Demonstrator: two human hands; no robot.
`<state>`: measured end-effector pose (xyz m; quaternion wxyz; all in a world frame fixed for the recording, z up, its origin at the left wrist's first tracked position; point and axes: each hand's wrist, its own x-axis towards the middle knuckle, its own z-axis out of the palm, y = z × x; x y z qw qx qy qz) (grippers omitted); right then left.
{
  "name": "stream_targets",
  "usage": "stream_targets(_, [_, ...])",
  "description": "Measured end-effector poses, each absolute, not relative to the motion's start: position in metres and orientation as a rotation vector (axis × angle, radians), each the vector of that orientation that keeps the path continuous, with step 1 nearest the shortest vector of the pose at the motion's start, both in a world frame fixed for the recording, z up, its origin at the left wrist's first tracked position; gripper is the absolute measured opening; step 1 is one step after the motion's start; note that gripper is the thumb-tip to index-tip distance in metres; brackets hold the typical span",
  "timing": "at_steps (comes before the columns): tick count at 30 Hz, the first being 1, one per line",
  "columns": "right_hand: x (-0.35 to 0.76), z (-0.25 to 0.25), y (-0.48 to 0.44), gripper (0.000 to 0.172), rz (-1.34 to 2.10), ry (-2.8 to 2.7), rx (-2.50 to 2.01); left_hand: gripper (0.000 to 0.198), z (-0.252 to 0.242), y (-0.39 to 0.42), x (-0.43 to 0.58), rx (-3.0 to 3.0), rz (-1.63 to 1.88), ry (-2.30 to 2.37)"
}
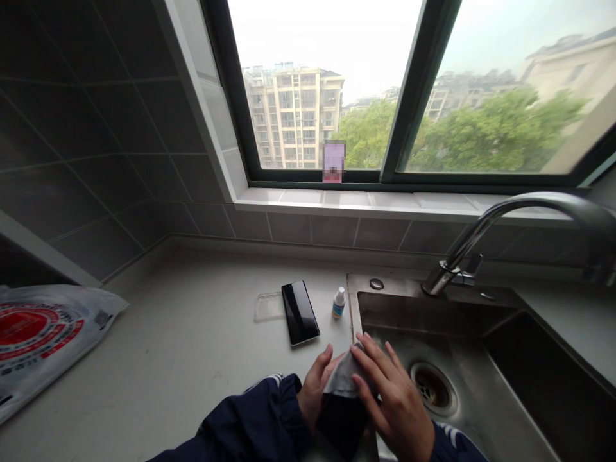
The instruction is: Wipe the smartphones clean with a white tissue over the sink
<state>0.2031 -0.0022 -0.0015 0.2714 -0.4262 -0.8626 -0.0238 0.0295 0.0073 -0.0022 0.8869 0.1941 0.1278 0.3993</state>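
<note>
My left hand (315,388) supports a dark, flat, phone-like device (342,420) from its left side, thumb raised along the edge. A light grey cleaning cloth (342,377) with a zigzag edge covers the device's upper end. Pressed over that cloth are the fingers of my right hand (397,394), at the sink's left rim. Just beyond my hands, a small white-capped spray bottle (339,303) stands upright on the counter. Left of it lies a black smartphone (300,313), screen up, overlapping a clear phone case (269,307).
To the right is a stainless steel sink (353,314) with a drain (433,388) and an arched chrome faucet (486,221). A plastic bag (52,333) with red print lies at the counter's left. A window sill (356,197) runs along the back.
</note>
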Motion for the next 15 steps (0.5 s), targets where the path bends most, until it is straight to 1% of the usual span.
stream_targets(6, [0.2075, -0.0039, 0.0011, 0.049, -0.020, -2.238, -1.110, 0.066, 0.0017, 0.0020, 0.0316, 0.324, 0.891, 0.348])
stream_targets(15, [0.2091, -0.0091, 0.0032, 0.046, 0.071, -2.138, -1.119, 0.060, 0.0036, 0.0053, 0.0306, 0.284, 0.893, 0.250])
